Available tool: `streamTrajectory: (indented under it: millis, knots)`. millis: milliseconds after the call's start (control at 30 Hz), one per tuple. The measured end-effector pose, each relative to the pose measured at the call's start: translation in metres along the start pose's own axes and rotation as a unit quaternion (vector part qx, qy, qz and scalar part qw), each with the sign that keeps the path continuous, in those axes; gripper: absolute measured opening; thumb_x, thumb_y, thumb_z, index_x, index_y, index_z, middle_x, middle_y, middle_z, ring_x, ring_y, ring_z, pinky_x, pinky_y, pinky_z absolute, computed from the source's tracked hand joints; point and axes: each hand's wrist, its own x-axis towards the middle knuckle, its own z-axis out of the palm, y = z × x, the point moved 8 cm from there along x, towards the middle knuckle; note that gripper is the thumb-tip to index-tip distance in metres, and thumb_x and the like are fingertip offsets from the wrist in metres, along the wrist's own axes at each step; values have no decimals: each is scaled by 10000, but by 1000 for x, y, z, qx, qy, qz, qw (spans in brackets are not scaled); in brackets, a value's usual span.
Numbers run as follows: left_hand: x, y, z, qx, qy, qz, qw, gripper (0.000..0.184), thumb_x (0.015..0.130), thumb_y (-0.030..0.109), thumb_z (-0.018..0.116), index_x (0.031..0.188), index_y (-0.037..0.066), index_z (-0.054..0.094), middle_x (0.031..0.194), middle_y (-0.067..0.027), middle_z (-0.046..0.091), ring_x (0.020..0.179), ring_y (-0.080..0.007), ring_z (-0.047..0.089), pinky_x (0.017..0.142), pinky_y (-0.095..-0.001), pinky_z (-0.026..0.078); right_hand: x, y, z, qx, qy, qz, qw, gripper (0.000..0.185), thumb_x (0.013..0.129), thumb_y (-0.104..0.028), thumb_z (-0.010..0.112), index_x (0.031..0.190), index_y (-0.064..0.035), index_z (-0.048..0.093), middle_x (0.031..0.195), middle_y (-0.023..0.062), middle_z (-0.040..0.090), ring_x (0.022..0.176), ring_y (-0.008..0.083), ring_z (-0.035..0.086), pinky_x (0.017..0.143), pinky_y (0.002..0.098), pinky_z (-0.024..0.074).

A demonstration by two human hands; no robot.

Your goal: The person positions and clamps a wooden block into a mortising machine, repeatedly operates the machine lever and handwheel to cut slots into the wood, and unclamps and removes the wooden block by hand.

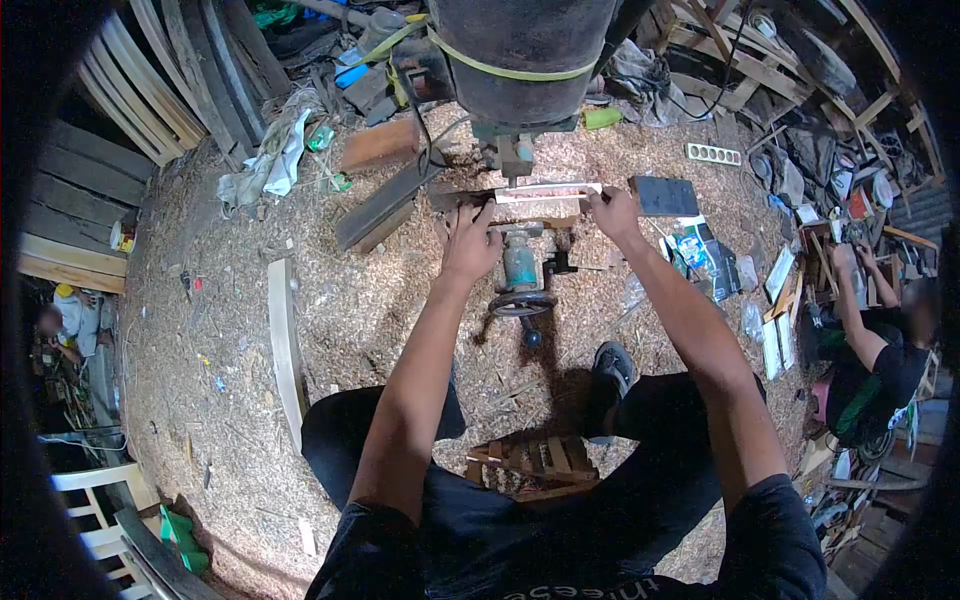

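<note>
A pale wooden piece [546, 189] lies crosswise under the bit of a drill-press-like machine [520, 60]. At its left end is my left hand [470, 242], the fingers bent forward over the end and the dark support beside it. My right hand [613, 213] pinches the right end between thumb and fingers. Below the piece stands the machine's green vise-like base [519, 262] with a round handwheel [522, 304]. The exact grip of my left fingertips is partly hidden.
Wood shavings cover the floor [350, 320]. Dark boards [385, 205] lie left of the machine, a black block [664, 196] right of it. A curved wooden slat [285, 350] lies at left. Another person [880, 360] sits at right; one more [72, 320] is far left.
</note>
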Motion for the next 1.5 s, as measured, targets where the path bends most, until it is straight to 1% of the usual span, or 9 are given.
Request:
streamTrajectory:
  millis: [167,267,367,767,867,967,1167,1267,1500]
  knots:
    - [4,-10,-5,-23,19,-49,998,497,884,237,567,1348,61,530,1304,-223,510,1302,-417,412,1122,-678,162,-2,-20,3,11,-44,-19,999,392,894,-364,640,945,18,711,755,267,664,742,397,676,706,441,512]
    - [4,-24,-7,-76,91,-13,993,464,910,241,547,1300,-13,560,1239,-308,551,1184,-473,507,1075,-524,356,-1,-20,7,6,-20,-31,999,480,907,-433,616,896,39,704,729,280,641,719,422,662,686,458,504]
    - [5,-29,-2,-73,61,-22,995,431,882,212,565,1273,31,572,1317,-236,524,1271,-397,460,1112,-572,273,7,-12,12,7,-19,16,1000,547,924,-488,571,883,41,706,730,273,649,738,434,664,704,468,507]
    - [2,-24,-13,-63,111,10,992,434,904,232,580,1258,-19,586,1218,-292,563,1144,-459,524,1015,-489,412,5,-6,30,43,57,-58,996,380,890,-325,639,903,47,715,748,240,688,738,360,700,702,427,521]
    - [4,-34,-2,-88,67,-25,994,437,879,191,573,1278,11,566,1296,-245,525,1262,-414,459,1065,-467,396,-4,-26,16,29,-26,34,999,451,862,-347,639,990,80,706,859,278,701,851,397,700,793,453,526]
    - [3,-28,-11,-103,36,-45,993,449,879,184,576,1291,8,561,1304,-268,510,1261,-429,460,1059,-475,401,0,-21,16,53,-10,24,998,395,897,-316,621,898,70,703,723,215,685,698,314,687,682,408,505]
    - [0,-37,-8,-77,138,4,987,425,887,190,583,1270,6,578,1173,-290,566,1130,-452,527,995,-488,424,-3,-30,8,93,-52,11,994,415,917,-350,594,897,49,706,711,217,673,675,312,673,665,416,494]
    - [-2,-35,-11,-89,101,-13,991,428,888,182,591,1269,-12,567,1171,-290,555,1135,-454,522,1002,-483,417,-6,-31,4,72,-64,23,995,426,935,-371,576,894,29,714,721,220,676,686,323,676,687,421,502]
    - [-49,-18,-42,-96,262,4,960,333,860,104,602,1173,-6,582,1166,-248,558,1101,-436,533,992,-484,423,-53,-40,-12,1,113,-117,987,507,972,-347,556,1105,141,588,992,315,644,907,419,656,775,456,514]
